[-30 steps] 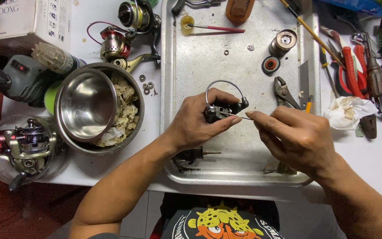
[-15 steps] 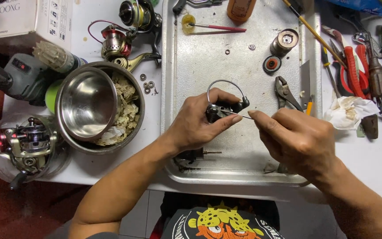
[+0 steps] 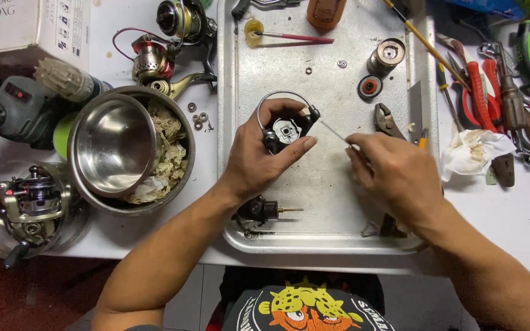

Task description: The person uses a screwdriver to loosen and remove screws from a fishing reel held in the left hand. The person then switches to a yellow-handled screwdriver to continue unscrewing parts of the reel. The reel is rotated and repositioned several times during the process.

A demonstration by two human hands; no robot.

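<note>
A black fishing-reel rotor (image 3: 286, 130) with its wire bail arm (image 3: 275, 96) sits over the metal tray (image 3: 326, 202), gripped in the left hand (image 3: 264, 153) (thumb and fingers curled closed around it). The right hand (image 3: 394, 175) pinches a thin metal pick (image 3: 334, 130), tip at the rotor. A reel body (image 3: 259, 210) lies below; pliers (image 3: 386, 119) lie just beside the right hand.

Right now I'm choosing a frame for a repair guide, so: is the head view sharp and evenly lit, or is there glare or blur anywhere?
Head view: bright, even overhead light, soft shadows; mild sheen on the metal tray and steel bowl; left hand, reel part and right hand look sharp; the thin tool is hard to resolve.
</note>
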